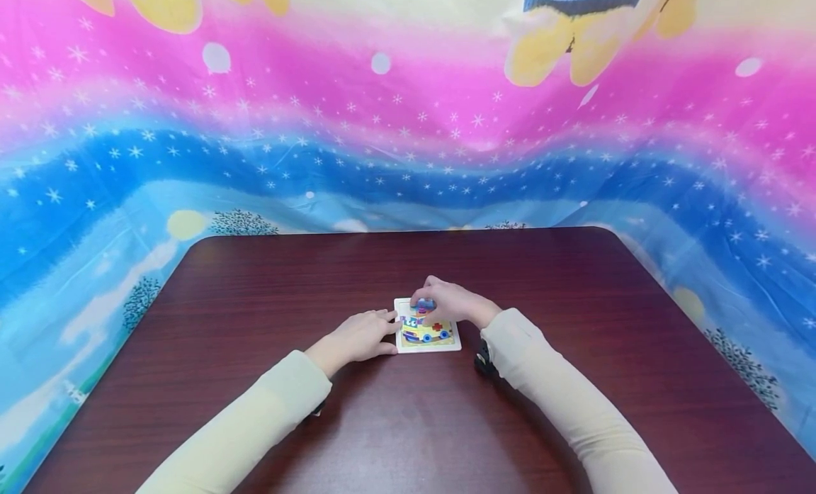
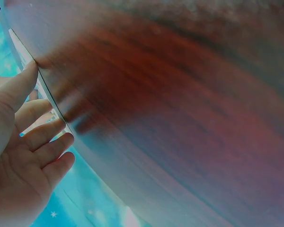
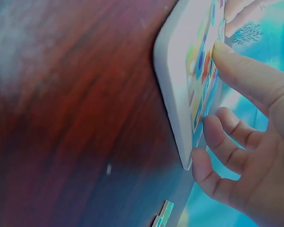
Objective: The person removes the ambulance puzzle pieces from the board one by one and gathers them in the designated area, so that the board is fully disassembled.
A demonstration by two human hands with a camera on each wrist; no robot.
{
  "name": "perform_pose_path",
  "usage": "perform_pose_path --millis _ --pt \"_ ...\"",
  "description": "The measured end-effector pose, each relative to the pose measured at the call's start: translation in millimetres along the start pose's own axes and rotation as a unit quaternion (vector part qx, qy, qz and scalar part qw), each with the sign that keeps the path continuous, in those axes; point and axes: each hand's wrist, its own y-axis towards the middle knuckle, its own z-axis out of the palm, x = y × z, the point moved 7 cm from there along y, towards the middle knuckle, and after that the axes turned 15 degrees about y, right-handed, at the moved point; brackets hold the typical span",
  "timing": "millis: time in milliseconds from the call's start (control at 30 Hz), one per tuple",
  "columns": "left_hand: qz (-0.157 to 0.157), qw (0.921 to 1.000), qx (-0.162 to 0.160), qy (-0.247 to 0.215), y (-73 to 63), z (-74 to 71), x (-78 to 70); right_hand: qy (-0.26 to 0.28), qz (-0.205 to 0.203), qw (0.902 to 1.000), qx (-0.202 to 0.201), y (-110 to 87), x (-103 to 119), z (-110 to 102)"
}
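Note:
A small white-bordered jigsaw puzzle (image 1: 430, 350) with a yellow ambulance picture lies on the table in the head view. My left hand (image 1: 365, 336) rests at its left edge, fingers mostly straight and touching the border. Over the upper part is my right hand (image 1: 446, 301), whose thumb and index finger pinch a blue puzzle piece (image 1: 422, 305). In the right wrist view, the right thumb (image 3: 246, 75) touches the picture and the other fingers curl near the border. The hand partly covers the piece, so whether it sits flat is unclear.
Dark reddish wood makes up the tabletop (image 1: 255, 288). Behind it and along both sides hangs a colourful printed cloth (image 1: 408, 125). A small loose piece (image 3: 164, 213) lies on the table past the puzzle's corner in the right wrist view.

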Motion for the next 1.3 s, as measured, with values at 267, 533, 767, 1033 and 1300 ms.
perform_pose_path --millis 267,533,767,1033,1300 --pt "0.000 1.0000 0.000 0.006 0.3 0.2 0.1 0.043 0.000 0.9990 0.014 0.4 1 -1" --pt "-0.001 1.0000 -0.001 0.003 -0.6 -1.7 -0.1 0.047 0.012 0.9988 0.004 1.5 -2 -1" --pt "-0.002 1.0000 -0.002 0.003 0.1 -0.6 0.1 0.058 0.018 0.9981 -0.010 0.4 -3 -2" --pt "-0.005 1.0000 0.003 -0.004 0.1 -0.3 0.3 0.070 -0.003 0.9975 -0.010 0.3 -9 -3" --pt "-0.003 1.0000 0.008 -0.001 0.5 0.6 0.2 0.076 -0.001 0.9966 -0.032 1.6 -12 -7"
